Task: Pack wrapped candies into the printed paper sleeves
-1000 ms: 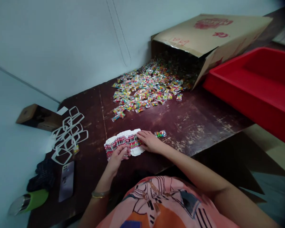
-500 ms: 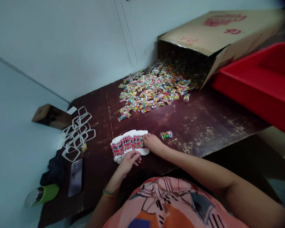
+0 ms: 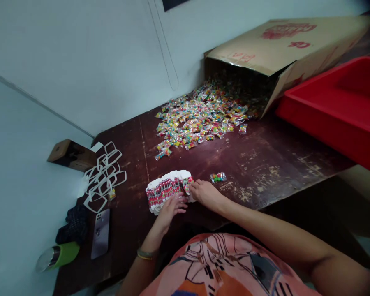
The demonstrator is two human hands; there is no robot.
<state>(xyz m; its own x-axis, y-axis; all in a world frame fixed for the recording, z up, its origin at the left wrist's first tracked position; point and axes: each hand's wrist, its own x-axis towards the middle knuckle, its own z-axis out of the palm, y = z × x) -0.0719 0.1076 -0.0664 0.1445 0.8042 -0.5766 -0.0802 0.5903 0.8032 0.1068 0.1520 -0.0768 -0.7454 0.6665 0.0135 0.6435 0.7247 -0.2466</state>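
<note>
A fanned row of flat white-and-red printed cartons (image 3: 165,190) lies overlapping on the dark brown table in front of me. My right hand (image 3: 206,194) is at the row's right end, its fingertips closed on the end carton, which sits slightly tilted. Along the row's near edge, my left hand (image 3: 172,209) has its fingers stretched out and apart, touching or just above the cartons. Just beyond my right hand lies a single clear packet of coloured candies (image 3: 218,177).
A heap of candy packets (image 3: 200,117) spills from a cardboard box (image 3: 283,45) at the back. A red tray (image 3: 329,119) stands at right. At left are white frame-like rings (image 3: 106,172), a phone (image 3: 100,234), a green bottle (image 3: 67,253), dark cloth (image 3: 72,226) and a brown box (image 3: 70,154).
My left hand's fingers have spread from a curled pose. The right hand has tilted the end carton up a little. The whole view has shifted slightly.
</note>
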